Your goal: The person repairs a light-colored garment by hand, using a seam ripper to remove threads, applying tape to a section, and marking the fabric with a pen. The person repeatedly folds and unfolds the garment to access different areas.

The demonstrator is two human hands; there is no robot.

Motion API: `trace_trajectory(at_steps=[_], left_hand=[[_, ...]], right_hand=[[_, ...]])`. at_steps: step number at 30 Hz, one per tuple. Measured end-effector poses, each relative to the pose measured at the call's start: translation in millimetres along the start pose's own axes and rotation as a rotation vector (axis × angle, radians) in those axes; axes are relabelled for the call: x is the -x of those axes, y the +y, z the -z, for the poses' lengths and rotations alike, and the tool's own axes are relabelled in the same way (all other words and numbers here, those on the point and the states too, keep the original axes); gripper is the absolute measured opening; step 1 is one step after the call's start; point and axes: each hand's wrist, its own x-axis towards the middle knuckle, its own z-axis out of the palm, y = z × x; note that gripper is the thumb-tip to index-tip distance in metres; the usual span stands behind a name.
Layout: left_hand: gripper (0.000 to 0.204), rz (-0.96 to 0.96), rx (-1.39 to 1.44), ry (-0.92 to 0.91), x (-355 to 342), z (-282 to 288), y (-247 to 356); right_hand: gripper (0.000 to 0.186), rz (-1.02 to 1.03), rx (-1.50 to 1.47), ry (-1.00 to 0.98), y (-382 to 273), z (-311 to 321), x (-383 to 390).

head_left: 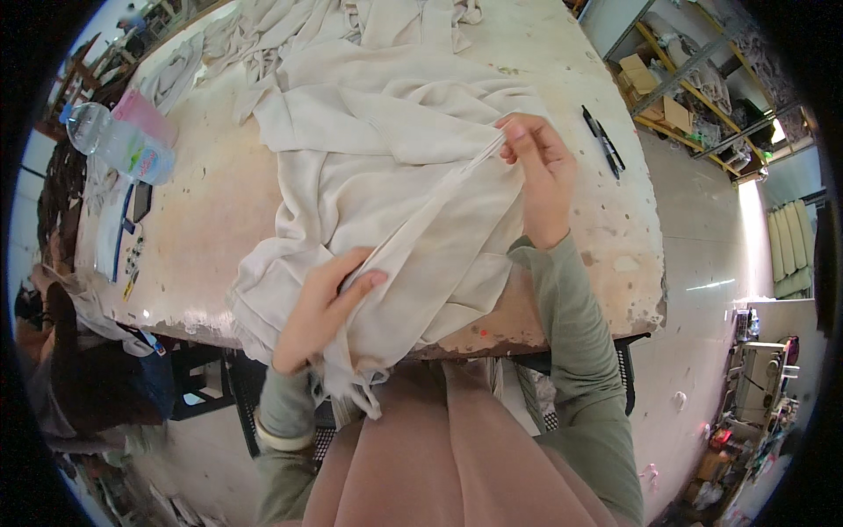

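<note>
A cream-coloured garment [351,198] lies in loose folds over the near part of the worktable, its lower end hanging past the front edge with thin ties dangling. My right hand [542,167] pinches one end of a long seam or edge at the upper right. Lower left, my left hand [325,303] grips the same edge between thumb and fingers. Between the two hands the cloth runs in a taut diagonal line. What part of the garment this edge belongs to, I cannot tell.
More cream cloth [325,22] is heaped at the far side. Two black pens [603,143] lie right on the table [628,255]. On the left stand a clear bottle [132,149] and a pink container [147,114], near a phone-like dark object [140,202]. Another person [75,351] sits at far left.
</note>
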Motion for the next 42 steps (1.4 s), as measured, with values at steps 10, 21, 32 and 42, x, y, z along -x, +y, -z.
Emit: trace_trajectory(at_steps=[10, 21, 32, 42], left_hand=[[0.037, -0.223, -1.040, 1.341, -50, 212, 1], [0.038, -0.188, -0.527, 0.338, 120, -56, -28], [0.026, -0.311, -1.002, 0.752, 145, -85, -164], [0.019, 0.257, 0.146, 0.579, 168, 24, -45]], right_hand=[[0.025, -0.165, 0.211, -0.421, -1, 56, -29], [0.030, -0.193, 0.846, -1.008, -38, -29, 62], [0.031, 0.365, 0.755, -0.689, 11, -81, 64], [0.017, -0.427, 0.292, -0.347, -76, 20, 62]])
